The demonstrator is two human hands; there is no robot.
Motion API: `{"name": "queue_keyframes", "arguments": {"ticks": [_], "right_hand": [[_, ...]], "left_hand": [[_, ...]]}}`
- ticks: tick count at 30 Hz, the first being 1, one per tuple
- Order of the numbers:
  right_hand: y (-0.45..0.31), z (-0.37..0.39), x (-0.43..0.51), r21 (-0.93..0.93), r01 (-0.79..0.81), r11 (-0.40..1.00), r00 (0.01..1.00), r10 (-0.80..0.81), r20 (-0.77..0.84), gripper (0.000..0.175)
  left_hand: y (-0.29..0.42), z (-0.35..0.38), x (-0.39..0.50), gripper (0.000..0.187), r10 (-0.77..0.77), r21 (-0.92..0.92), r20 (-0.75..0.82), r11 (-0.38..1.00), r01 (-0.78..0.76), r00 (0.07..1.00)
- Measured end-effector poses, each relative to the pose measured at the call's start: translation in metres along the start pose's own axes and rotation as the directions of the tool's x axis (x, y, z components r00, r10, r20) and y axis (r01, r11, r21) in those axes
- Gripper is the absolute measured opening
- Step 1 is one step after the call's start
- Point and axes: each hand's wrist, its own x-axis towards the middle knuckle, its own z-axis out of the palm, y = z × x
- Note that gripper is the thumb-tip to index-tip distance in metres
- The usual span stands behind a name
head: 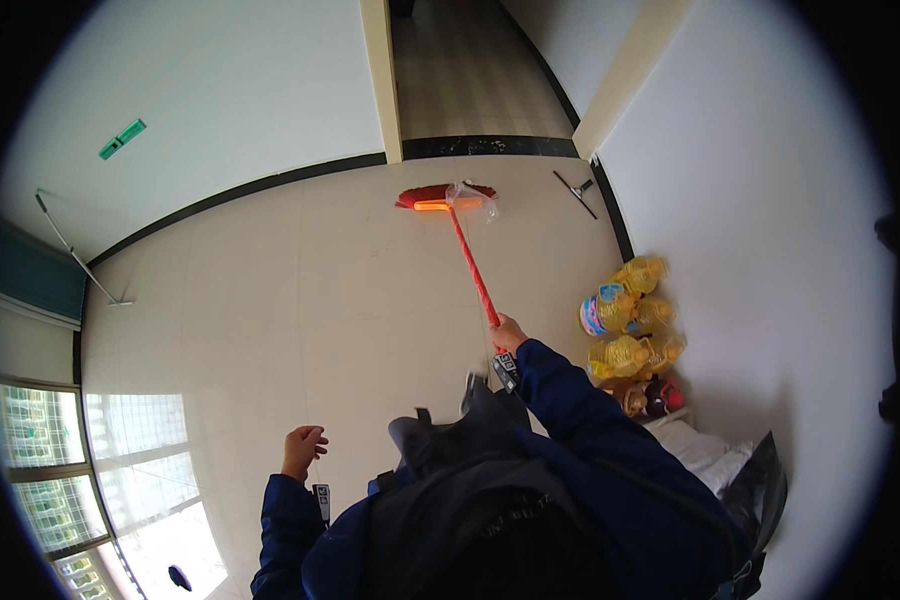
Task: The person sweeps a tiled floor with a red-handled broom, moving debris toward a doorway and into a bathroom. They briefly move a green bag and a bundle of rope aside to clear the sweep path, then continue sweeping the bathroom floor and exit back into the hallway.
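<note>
My right hand [507, 334] is closed around the red handle of a broom [472, 262], which slants up and away across the tiled floor. The broom's orange and dark red head [429, 201] rests on the floor near the doorway, with a clear plastic bag [484, 201] over its right part. Off to the lower left, my left hand [304, 451] holds nothing, its fingers loosely bent and partly apart.
Several large yellow bottles [618, 355] stand by the right wall, with white sacks [694, 450] nearer. A squeegee head [576, 193] lies by the dark threshold [525, 146]. A long-handled tool [75, 255] leans on the left wall, near windows [49, 514].
</note>
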Motion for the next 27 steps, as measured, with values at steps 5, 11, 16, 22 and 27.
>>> {"name": "queue_keyframes", "arguments": {"ticks": [5,11,16,22,27], "right_hand": [[-0.042,-0.049,0.13,-0.047,0.037,0.998,0.999,-0.036,0.015,0.019],[-0.113,-0.108,0.275,-0.196,0.092,0.976,0.991,-0.109,-0.078,0.023],[-0.204,-0.158,0.393,-0.17,0.116,0.979,0.99,-0.127,-0.056,0.019],[-0.286,-0.235,0.452,-0.196,0.21,0.958,0.977,-0.211,0.015,0.017],[-0.288,-0.318,0.332,0.065,0.111,0.992,0.98,-0.12,0.157,0.023]], "left_hand": [[0.087,0.039,0.088,0.025,-0.003,0.057,0.047,0.998,0.0,0.999],[0.169,0.072,0.141,0.025,-0.209,-0.015,0.031,0.978,0.21,0.977],[0.241,0.1,0.188,0.026,-0.263,0.033,0.097,0.965,0.261,0.96],[0.353,0.132,0.289,0.027,-0.159,0.27,0.24,0.958,0.091,0.958],[0.463,0.181,0.402,0.022,-0.023,0.241,0.229,0.97,-0.033,0.973]]}}
